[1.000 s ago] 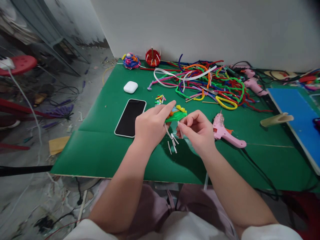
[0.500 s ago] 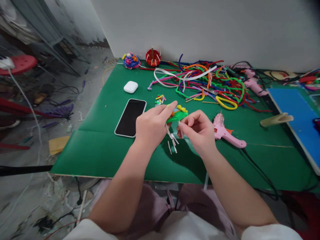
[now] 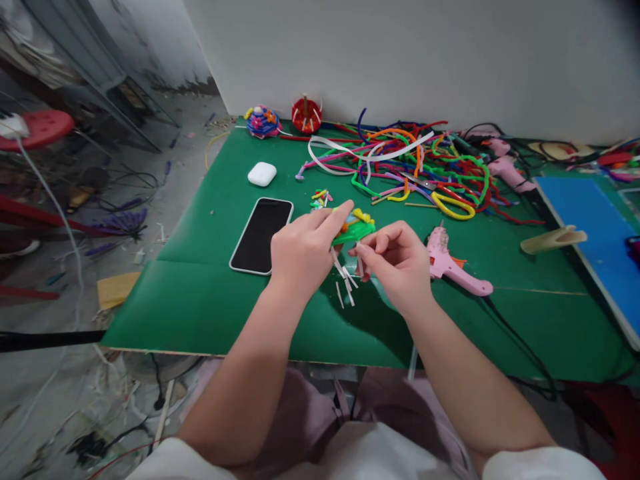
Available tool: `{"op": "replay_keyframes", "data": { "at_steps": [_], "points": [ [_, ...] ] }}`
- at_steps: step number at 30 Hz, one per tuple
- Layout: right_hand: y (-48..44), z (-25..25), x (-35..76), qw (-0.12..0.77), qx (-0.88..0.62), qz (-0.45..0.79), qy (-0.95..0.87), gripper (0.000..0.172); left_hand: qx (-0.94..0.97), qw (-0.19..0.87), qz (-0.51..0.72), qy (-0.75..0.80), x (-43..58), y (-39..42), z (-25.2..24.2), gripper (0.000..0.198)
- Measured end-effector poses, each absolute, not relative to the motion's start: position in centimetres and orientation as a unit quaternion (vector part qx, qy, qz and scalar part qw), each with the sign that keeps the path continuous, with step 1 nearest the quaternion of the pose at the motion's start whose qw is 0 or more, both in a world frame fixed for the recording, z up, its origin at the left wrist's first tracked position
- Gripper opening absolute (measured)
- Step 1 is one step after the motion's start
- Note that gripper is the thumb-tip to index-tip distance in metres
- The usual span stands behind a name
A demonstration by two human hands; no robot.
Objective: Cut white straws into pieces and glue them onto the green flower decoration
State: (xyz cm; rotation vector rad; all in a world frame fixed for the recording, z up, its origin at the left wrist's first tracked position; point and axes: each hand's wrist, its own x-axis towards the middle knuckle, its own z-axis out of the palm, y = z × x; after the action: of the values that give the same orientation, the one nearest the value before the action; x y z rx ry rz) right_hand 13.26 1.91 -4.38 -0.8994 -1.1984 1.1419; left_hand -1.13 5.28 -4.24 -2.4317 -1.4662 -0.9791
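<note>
My left hand (image 3: 306, 252) is closed around a green pipe-cleaner craft (image 3: 359, 231) with yellow and orange bits on top; its left part is hidden under the fingers. Close against the craft's right edge, my right hand (image 3: 395, 259) pinches a short white strip (image 3: 359, 264) between thumb and fingertips. Several loose white strips (image 3: 348, 281) lie below the hands on the green table. Just right of my right hand rests a pink glue gun (image 3: 447, 263), its nozzle pointing away from me.
A phone (image 3: 261, 235) and a white earbud case (image 3: 263, 174) lie at left. Tangled pipe cleaners (image 3: 400, 157) and yellow-handled scissors (image 3: 453, 205) spread along the back. Two finished-looking round crafts, one blue-pink (image 3: 263, 123), one red (image 3: 307, 117), stand at the far edge. A blue board (image 3: 595, 233) is at right.
Almost nothing differs. The white strip in my right fingertips has shifted slightly, and those fingers have moved a touch; the left hand keeps its hold on the craft.
</note>
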Motion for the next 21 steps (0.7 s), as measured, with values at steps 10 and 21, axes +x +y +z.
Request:
{"op": "replay_keyframes", "data": {
  "at_steps": [10, 21],
  "points": [
    [1.92, -4.54, 13.26, 0.599, -0.386, 0.473, -0.518, 0.024, -0.806, 0.079, -0.33, -0.486, -1.1, 5.3, -4.28, 0.039],
    [1.94, -4.6, 13.34, 0.6, -0.384, 0.47, -0.522, 0.022, -0.808, 0.074, -0.329, -0.484, -1.17, 5.34, -4.47, 0.041]
  ]
}}
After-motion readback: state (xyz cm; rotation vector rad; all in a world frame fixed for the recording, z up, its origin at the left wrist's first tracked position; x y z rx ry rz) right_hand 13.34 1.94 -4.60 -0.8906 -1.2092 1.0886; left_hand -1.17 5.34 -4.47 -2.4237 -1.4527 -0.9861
